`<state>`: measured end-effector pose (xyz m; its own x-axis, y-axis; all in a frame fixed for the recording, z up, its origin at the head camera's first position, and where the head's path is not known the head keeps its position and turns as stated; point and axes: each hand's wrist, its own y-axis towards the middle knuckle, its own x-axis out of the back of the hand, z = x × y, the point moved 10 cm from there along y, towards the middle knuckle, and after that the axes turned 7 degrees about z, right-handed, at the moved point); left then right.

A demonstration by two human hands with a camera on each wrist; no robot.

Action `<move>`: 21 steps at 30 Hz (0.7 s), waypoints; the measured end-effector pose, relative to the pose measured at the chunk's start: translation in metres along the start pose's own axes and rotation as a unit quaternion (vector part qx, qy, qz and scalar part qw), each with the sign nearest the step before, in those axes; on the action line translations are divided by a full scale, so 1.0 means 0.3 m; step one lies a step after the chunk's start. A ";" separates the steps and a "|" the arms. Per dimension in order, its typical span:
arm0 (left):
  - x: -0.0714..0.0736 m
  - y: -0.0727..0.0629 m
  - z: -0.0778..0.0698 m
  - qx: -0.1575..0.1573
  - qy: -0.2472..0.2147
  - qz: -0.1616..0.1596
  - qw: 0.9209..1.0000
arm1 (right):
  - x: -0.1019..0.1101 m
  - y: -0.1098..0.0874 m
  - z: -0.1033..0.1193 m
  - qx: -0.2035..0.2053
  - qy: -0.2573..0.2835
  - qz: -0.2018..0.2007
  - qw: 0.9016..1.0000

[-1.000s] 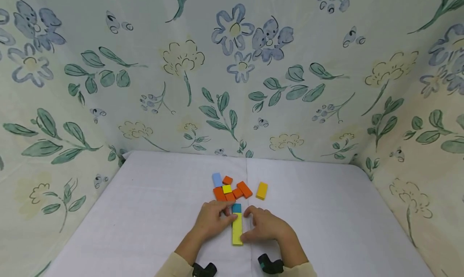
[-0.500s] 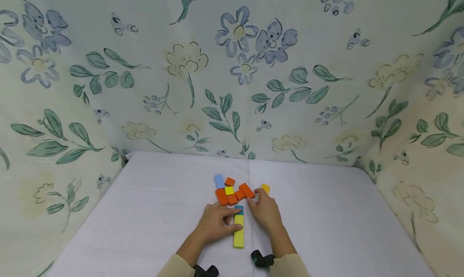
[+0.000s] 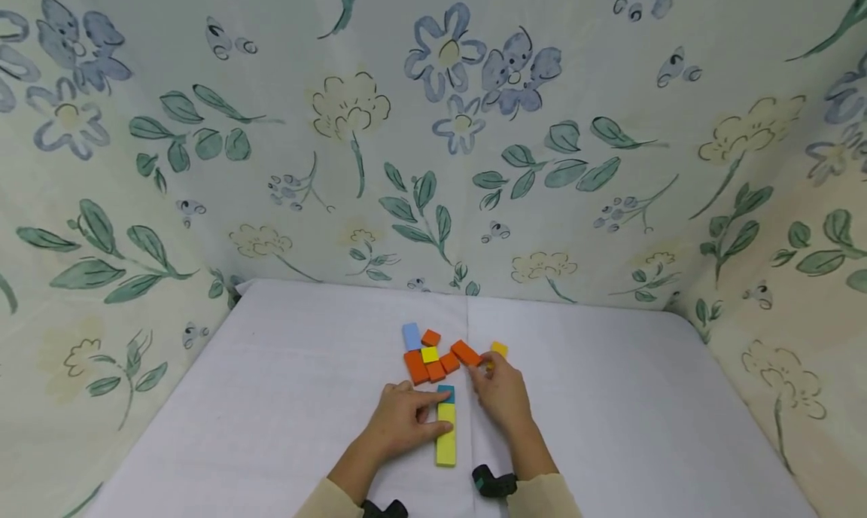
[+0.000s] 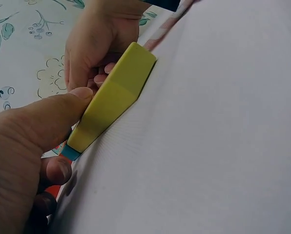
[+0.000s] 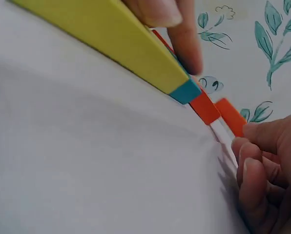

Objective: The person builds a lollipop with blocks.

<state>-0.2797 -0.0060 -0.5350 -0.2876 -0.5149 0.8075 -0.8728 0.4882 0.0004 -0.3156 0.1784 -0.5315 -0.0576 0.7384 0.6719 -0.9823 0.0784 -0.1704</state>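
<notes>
In the head view, my left hand [image 3: 400, 420] lies beside a row made of a long yellow block [image 3: 445, 450] and a small teal block [image 3: 446, 388] at its far end. Its index fingertip rests on the teal block, and the thumb touches the yellow one, as the left wrist view also shows. My right hand [image 3: 504, 401] pinches an oblong orange block [image 3: 464, 351] by its near right end, between thumb and index finger. That block stands slanted in the right wrist view, where the thumb and finger cover its lower end [image 5: 231, 116].
Just left of the held block sit several orange blocks [image 3: 416, 367], a small bright yellow block [image 3: 430, 354] and a light blue block [image 3: 411, 336]. A golden yellow block [image 3: 500, 348] is partly hidden behind my right hand. White cloth [image 3: 305, 367] covers the table; flowered fabric hangs behind.
My right hand has left the yellow block's side, reached forward to the orange block and gripped it. The orange block has turned slightly. My left hand stays by the row, its index finger now on the teal block.
</notes>
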 end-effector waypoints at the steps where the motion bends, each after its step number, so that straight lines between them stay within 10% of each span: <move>1: -0.001 0.000 0.001 0.001 0.000 0.002 1.000 | 0.001 -0.001 -0.003 0.002 0.017 0.008 1.000; 13: -0.001 0.000 -0.004 -0.002 -0.004 0.011 1.000 | 0.028 -0.024 -0.068 0.031 0.076 0.154 0.985; 21: 0.004 -0.002 -0.008 -0.004 -0.005 0.004 1.000 | 0.030 -0.027 -0.069 0.024 0.050 0.152 0.987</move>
<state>-0.2786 -0.0052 -0.5326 -0.2974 -0.5179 0.8021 -0.8673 0.4977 -0.0003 -0.3044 0.1983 -0.5388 -0.3356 0.7850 0.5207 -0.9296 -0.1865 -0.3181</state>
